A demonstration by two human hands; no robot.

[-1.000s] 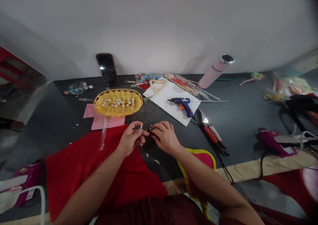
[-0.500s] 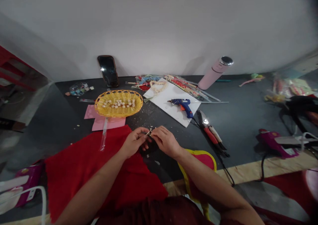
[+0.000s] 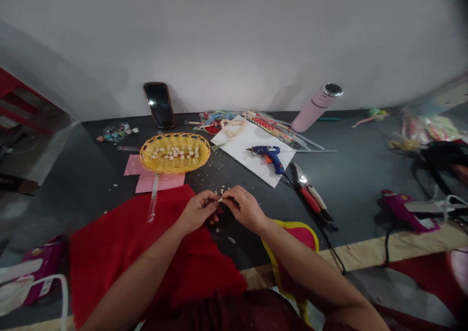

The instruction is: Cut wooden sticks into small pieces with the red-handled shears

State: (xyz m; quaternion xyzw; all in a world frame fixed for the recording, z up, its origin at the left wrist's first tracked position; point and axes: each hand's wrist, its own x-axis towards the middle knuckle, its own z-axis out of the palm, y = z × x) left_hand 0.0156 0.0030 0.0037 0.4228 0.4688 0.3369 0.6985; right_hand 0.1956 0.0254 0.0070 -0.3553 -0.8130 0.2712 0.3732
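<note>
My left hand (image 3: 198,211) and my right hand (image 3: 245,207) meet over the dark table, fingertips almost touching. Between them is a small, thin pale piece (image 3: 220,200), pinched at its ends; its kind is too small to make out. Both hands are closed, and fingers partly hide the piece. Pale scraps (image 3: 222,189) lie on the table just beyond the fingertips. Beyond my left hand stands a yellow woven basket (image 3: 146,164) holding several small whitish pieces. A red cloth (image 3: 146,243) spreads beneath my left forearm.
A blue glue gun (image 3: 268,155) lies on a white sheet (image 3: 241,150), with red-handled pliers (image 3: 310,194) to its right. At the back stand a phone (image 3: 160,105) and a pink bottle (image 3: 317,107). Pink paper (image 3: 161,181) lies under the basket.
The fingertips of both hands have drawn closer together, and the pale piece between them sits slightly lower and at a different angle. The things on the table stay put.
</note>
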